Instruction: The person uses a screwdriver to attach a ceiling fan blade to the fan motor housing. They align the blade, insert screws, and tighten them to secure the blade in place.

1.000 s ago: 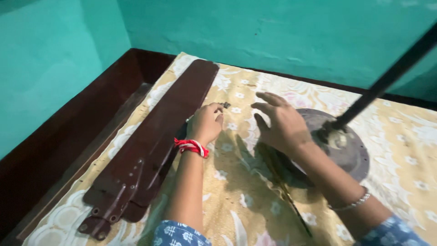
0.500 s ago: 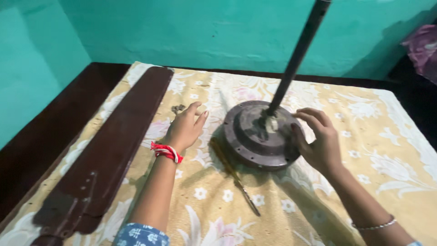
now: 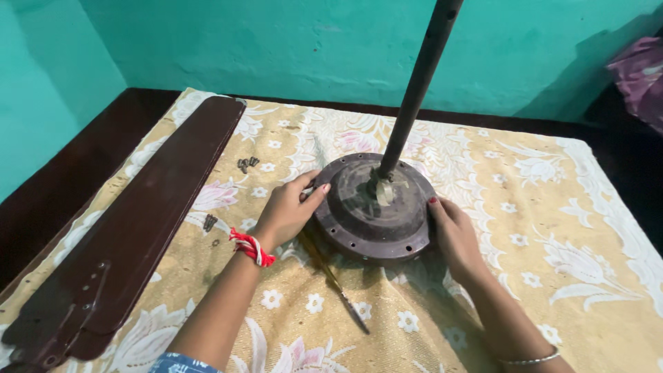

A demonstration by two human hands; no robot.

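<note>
A round dark metal fan motor housing (image 3: 366, 211) lies flat on a yellow floral cloth (image 3: 483, 173), with a dark rod (image 3: 418, 86) rising from its centre. My left hand (image 3: 286, 211), with a red thread band at the wrist, grips the housing's left rim. My right hand (image 3: 452, 231) presses against its right rim. A screwdriver (image 3: 335, 283) lies on the cloth in front of the housing, between my forearms.
Dark brown fan blades (image 3: 145, 214) lie stacked along the left side of the cloth. Small screws (image 3: 247, 164) sit near the blades, with one more (image 3: 209, 222) closer to me. A teal wall (image 3: 290, 41) stands behind; a purple cloth (image 3: 639, 69) lies at far right.
The view has swung right and centred on the housing. My left hand left the screws and took the housing's left rim; my right hand settled on its right rim.
</note>
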